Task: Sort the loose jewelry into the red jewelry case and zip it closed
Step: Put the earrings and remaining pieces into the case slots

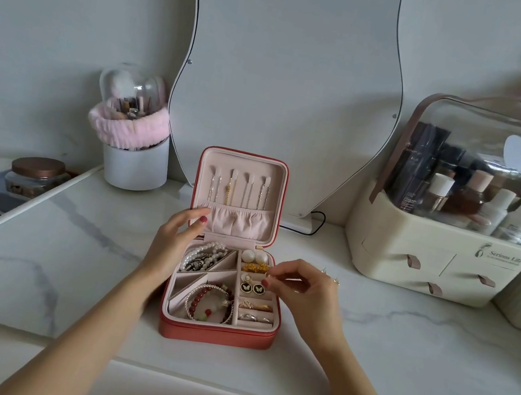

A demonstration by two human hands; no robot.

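The red jewelry case (217, 332) sits open at the centre of the frame on the white marble tabletop (400, 344), its lid standing upright with thin chains hanging inside. The tray already holds pearl strands, bead bracelets, rings, butterfly studs and pearl earrings in separate compartments. The left hand (170, 244) rests at the left edge of the case with fingers loosely spread, fingertips against the lid's lower corner, seemingly steadying it. The right hand (301, 291) hovers over the right-hand column of compartments, thumb and forefinger pinching a small gold piece (267, 277) just beside the slot that holds gold earrings. A few small gold items (330, 276) lie on the tabletop just beyond the right hand. Sorting looks nearly finished; the next move calls for dropping this piece into its slot, gathering the remaining items, then folding the lid down and zipping.
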